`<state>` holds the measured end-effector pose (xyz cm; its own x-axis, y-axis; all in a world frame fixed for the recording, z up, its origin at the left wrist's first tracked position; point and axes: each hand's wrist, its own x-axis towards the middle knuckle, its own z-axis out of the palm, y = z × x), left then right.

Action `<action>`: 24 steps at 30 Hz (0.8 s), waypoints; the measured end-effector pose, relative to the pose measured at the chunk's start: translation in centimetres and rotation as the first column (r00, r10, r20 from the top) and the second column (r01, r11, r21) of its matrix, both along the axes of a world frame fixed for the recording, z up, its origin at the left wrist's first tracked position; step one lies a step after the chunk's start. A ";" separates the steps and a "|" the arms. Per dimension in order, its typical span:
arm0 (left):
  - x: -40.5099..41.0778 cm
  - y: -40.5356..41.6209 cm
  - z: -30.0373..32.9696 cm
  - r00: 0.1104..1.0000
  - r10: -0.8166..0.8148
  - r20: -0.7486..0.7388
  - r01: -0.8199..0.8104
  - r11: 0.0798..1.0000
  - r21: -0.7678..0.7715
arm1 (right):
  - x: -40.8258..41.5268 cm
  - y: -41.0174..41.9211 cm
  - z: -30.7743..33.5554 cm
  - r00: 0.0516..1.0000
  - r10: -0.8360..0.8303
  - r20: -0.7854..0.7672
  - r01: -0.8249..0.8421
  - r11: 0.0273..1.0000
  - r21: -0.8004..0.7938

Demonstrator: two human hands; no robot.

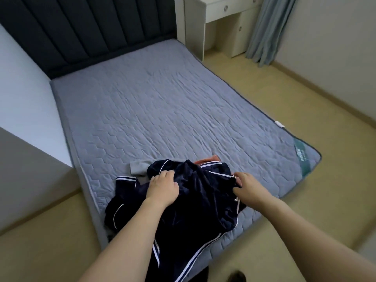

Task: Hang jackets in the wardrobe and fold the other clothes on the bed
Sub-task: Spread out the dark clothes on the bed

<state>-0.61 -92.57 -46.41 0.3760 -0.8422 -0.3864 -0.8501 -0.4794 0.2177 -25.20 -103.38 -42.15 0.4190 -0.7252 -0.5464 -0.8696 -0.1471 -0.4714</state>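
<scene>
We are leaning over the foot of the bed (162,102), where a navy jacket (195,200) with white stripes is lying crumpled on the grey quilted mattress, its lower part hanging over the near edge. Our left hand (162,188) is resting on the upper part of the jacket, its fingers (164,176) curling into the dark fabric and gripping a fold. Our right hand (248,188) is pinching the jacket's front edge by the white-trimmed zip, fingers drawn narrow around the cloth. Just behind the jacket, a grey garment (138,166) is peeking out on the left and an orange garment (209,159) on the right, both partly hidden beneath it. A white dresser (223,9) and a blue-grey curtain (264,31) are standing beyond the bed's far right corner.
</scene>
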 end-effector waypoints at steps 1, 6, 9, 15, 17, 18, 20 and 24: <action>-0.1 -1.0 -0.3 1.000 0.017 -0.006 -0.017 1.000 0.014 | 0.2 -1.3 -0.5 1.000 0.022 -0.002 -0.022 0.999 0.024; 0.2 -4.5 -2.0 0.972 0.230 -0.050 -0.224 0.970 0.098 | 1.2 -8.2 -4.7 0.987 0.159 -0.028 -0.156 0.984 0.082; 0.2 -5.9 -3.0 0.946 0.322 -0.044 -0.313 0.939 0.146 | 2.4 -12.3 -7.4 0.977 0.213 -0.010 -0.209 0.966 0.150; 1.6 -11.1 -8.9 0.927 0.370 -0.053 -0.353 0.913 0.204 | 5.9 -16.8 -15.1 0.951 0.309 0.012 -0.302 0.921 0.246; 2.4 -13.8 -12.7 0.941 0.333 -0.064 -0.313 0.925 0.217 | 6.8 -17.0 -19.3 0.944 0.331 -0.007 -0.316 0.905 0.285; 2.8 -15.2 -14.8 0.950 0.305 -0.075 -0.281 0.932 0.227 | 7.3 -16.9 -21.6 0.939 0.342 -0.013 -0.321 0.894 0.313; 3.3 -18.1 -19.3 0.965 0.242 -0.096 -0.213 0.946 0.246 | 7.9 -16.6 -25.9 0.938 0.347 -0.029 -0.310 0.870 0.385; 3.1 -23.0 -27.4 0.952 0.239 -0.189 -0.191 0.951 0.242 | 8.6 -15.1 -33.2 0.919 0.386 -0.083 -0.301 0.821 0.486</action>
<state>2.48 -115.55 -73.86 0.4269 -0.6359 -0.6429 -0.6666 -0.7017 0.2515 -16.62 -118.51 -75.30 0.4633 -0.2029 -0.8627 -0.8751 -0.2581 -0.4093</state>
